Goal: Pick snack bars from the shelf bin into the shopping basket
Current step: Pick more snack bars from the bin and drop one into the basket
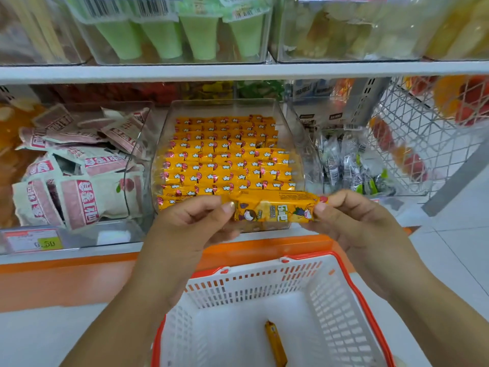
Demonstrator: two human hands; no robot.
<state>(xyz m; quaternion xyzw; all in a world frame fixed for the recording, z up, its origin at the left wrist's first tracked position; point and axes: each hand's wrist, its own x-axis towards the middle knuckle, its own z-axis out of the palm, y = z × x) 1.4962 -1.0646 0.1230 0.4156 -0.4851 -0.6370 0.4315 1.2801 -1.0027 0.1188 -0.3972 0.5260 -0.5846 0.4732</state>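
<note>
A yellow snack bar (275, 210) is held level in front of the shelf, above the basket. My left hand (193, 223) pinches its left end and my right hand (349, 218) pinches its right end. Behind it, a clear shelf bin (291, 133) holds several rows of the same yellow bars (225, 160). Below my hands stands a white shopping basket (264, 284) with an orange rim, and one yellow bar (275, 343) lies on its floor.
A clear bin of pink and white pouches (76, 170) sits left of the bar bin, and a bin of small dark and green packets (352, 165) sits to its right. A wire rack (418, 133) stands at far right. Bins of green cups (169, 30) fill the shelf above.
</note>
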